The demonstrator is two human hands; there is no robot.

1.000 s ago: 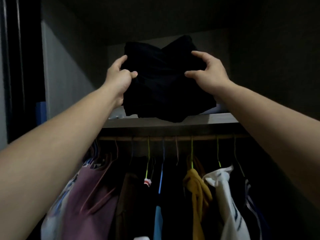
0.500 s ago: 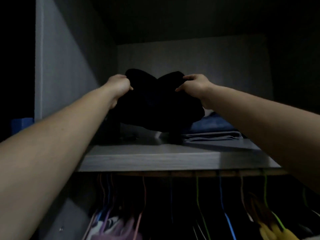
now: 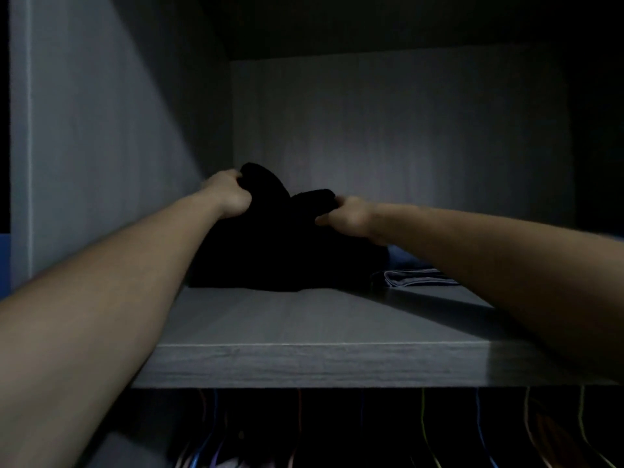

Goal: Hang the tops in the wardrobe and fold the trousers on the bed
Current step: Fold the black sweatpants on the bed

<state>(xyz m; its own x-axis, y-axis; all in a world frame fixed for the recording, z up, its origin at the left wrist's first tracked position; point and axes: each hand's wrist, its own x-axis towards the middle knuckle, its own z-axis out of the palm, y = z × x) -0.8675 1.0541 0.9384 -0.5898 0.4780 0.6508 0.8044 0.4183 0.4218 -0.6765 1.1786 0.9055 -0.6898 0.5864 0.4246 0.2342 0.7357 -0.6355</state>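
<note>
While its base rests on the shelf [image 3: 304,332], back left, the bundle [image 3: 287,251] lies crosswise between the hands: left hand [image 3: 229,197] clutches its top-left fold, right hand [image 3: 347,216] pinches its top-right. Release likely means opening fingers, withdrawing toward the shelf's front.

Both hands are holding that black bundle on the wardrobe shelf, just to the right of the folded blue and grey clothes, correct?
Not quite. The head view shows the black bundle lying to the left of the folded blue and grey clothes, not to their right. The rest holds: the left hand and right hand both grip it on the shelf.
</note>
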